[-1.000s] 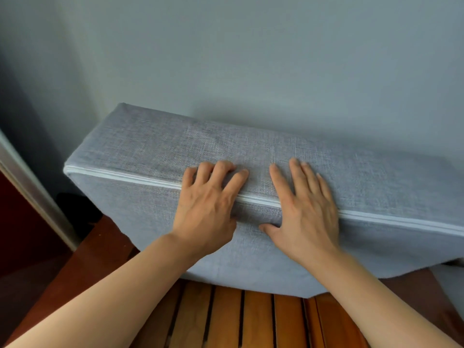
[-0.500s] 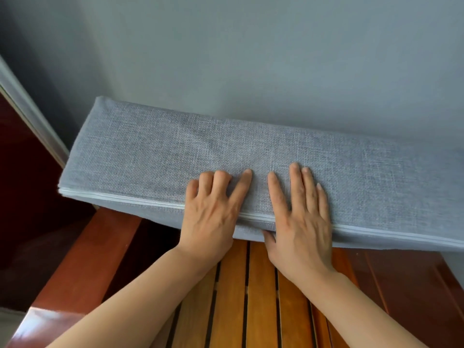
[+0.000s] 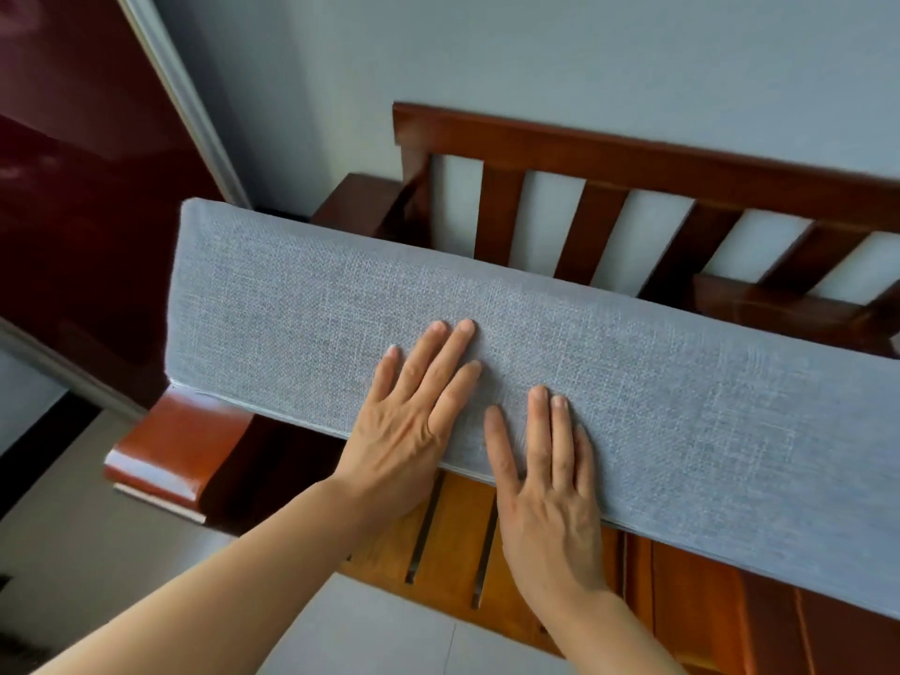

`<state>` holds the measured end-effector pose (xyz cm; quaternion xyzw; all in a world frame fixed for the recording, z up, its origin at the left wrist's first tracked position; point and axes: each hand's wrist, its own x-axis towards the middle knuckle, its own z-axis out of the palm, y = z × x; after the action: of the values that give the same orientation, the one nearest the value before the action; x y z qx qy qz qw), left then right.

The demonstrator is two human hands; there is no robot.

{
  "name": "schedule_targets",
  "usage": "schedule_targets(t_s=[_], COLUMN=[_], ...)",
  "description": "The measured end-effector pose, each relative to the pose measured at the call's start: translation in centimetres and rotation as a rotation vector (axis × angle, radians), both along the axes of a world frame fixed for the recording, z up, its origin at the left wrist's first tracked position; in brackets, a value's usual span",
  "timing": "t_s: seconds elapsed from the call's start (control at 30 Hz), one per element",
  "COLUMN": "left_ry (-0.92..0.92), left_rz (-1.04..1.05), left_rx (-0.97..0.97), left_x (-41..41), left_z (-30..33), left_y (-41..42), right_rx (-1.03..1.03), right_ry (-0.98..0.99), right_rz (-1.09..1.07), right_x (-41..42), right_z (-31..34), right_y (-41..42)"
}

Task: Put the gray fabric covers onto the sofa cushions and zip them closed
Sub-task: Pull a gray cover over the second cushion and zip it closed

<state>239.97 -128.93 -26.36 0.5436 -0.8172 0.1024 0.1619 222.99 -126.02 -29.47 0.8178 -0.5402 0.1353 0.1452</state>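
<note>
Room: pale grey-blue wall [image 3: 584, 46] at 12 o'clock, a glossy dark red panel [image 3: 73, 163] with a light trim at 10 o'clock, pale floor tiles [image 3: 370, 635] at 6 o'clock.
Surface: wooden sofa frame [image 3: 609, 153] with a slatted back, a curved armrest [image 3: 175, 445] at 9 o'clock and bare seat slats [image 3: 453, 528] under the hands.
Cushion: the covered cushion [image 3: 682, 406] lies tipped across the frame, running from 10 o'clock down to 4 o'clock, its near edge over the slats.
Change: a second ago it stood on edge against the wall with the white zip line facing the camera; now the broad woven face is up, the sofa back shows behind it, and only a thin pale seam shows along the near edge.
Left hand: left hand [image 3: 409, 431] lies flat, fingers straight and spread, pressing the fabric, gripping nothing.
Right hand: right hand [image 3: 550, 484] does the same just beside it.
Meaning: this cover looks on and closed, so the cushion is likely being laid into its seat.
</note>
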Motion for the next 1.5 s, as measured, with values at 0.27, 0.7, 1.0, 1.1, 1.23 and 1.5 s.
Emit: schedule_targets(t_s=[0.27, 0.7, 1.0, 1.1, 1.23, 1.5], left_ry=[-0.108, -0.18, -0.239, -0.194, -0.183, -0.221], left_rz=[0.031, 0.026, -0.051, -0.064, -0.02, 0.108], left_rx=[0.104, 0.325, 0.508, 0.461, 0.489, 0.601], left_x=[0.4, 0.6, 0.8, 1.0, 0.6, 0.7], left_z=[-5.0, -5.2, -15.6, -19.0, -23.7, -31.6], left_y=[5.2, 3.5, 5.8, 7.0, 8.4, 9.8], right_rx=[0.017, 0.395, 0.518, 0.553, 0.599, 0.715], right_ry=[-0.05, 0.008, 0.032, 0.022, 0.002, 0.034], right_rz=[0.09, -0.186, -0.128, -0.118, -0.114, -0.183], right_x=[-2.6, -2.7, -1.8, -1.4, -1.0, -0.8], right_z=[1.1, -2.8, -12.2, -15.3, -19.9, -28.5], right_y=[1.8, 2.2, 5.4, 6.1, 6.9, 7.6])
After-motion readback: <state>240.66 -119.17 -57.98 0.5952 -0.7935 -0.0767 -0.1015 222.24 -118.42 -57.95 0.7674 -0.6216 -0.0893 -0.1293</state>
